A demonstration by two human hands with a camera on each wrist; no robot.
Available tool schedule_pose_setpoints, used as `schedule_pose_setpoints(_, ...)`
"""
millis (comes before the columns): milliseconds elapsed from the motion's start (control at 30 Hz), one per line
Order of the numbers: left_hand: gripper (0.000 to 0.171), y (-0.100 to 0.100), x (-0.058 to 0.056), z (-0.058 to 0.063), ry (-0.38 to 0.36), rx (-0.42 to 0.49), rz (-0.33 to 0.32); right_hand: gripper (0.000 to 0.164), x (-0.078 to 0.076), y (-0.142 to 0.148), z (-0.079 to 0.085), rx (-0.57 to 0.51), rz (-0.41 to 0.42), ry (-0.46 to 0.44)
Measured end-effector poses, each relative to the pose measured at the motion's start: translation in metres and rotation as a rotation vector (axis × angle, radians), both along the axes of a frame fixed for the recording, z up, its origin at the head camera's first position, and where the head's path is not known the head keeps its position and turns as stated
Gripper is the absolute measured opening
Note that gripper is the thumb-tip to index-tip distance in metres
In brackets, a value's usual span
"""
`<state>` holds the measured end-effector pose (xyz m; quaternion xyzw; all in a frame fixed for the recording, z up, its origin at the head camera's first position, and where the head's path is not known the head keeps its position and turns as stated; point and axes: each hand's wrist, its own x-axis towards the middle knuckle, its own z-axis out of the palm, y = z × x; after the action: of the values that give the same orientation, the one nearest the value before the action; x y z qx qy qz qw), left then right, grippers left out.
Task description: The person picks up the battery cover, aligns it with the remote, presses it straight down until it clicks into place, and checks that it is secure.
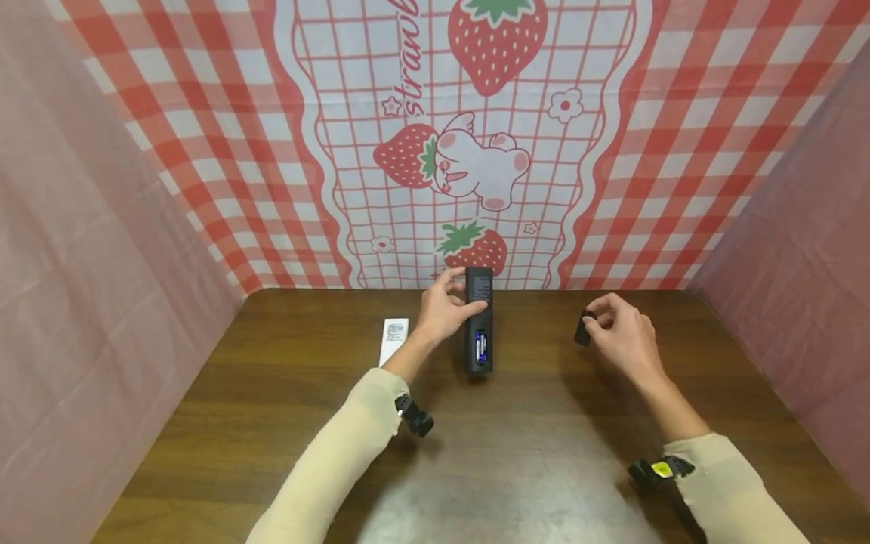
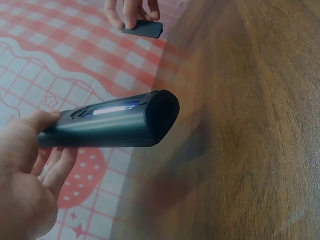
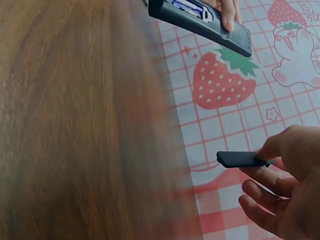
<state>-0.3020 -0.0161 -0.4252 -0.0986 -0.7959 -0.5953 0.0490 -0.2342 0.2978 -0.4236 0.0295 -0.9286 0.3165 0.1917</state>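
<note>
My left hand (image 1: 443, 311) grips a black remote control (image 1: 479, 291) by its upper part, thumb across its back. The remote's back faces me, and its battery compartment lies uncovered with blue-and-silver batteries (image 1: 481, 347) inside. In the left wrist view the remote (image 2: 110, 125) is held above the tabletop, compartment side up. Off to the right, my right hand (image 1: 627, 336) pinches a small black battery cover (image 1: 583, 328) between thumb and fingers. The right wrist view shows this cover (image 3: 242, 159) edge-on, apart from the remote.
A white box-like item (image 1: 393, 340) with small printed text lies on the wooden table (image 1: 516, 453), partly behind my left forearm. A strawberry-patterned cloth (image 1: 476, 166) hangs along the table's back edge, with pinkish curtains (image 1: 802, 249) on both sides.
</note>
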Motion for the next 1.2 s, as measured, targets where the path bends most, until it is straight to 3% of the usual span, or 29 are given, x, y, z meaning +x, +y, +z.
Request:
schedule_pose_setpoints(333,0.076,-0.005,0.001,0.001,0.009,0.023,-0.009,0.017,0.003,-0.012,0.001,-0.021,0.013,0.004)
schedule_pose_setpoints(933,0.079,-0.017,0.005,0.009,-0.068,0.120,-0.036,0.015,0.000,-0.034,0.002,-0.069,0.068,0.013)
schedule_pose_setpoints(1200,0.078,-0.021,0.003,0.006,-0.086,0.152,-0.044,0.015,-0.001,-0.039,0.001,-0.090,0.082,-0.013)
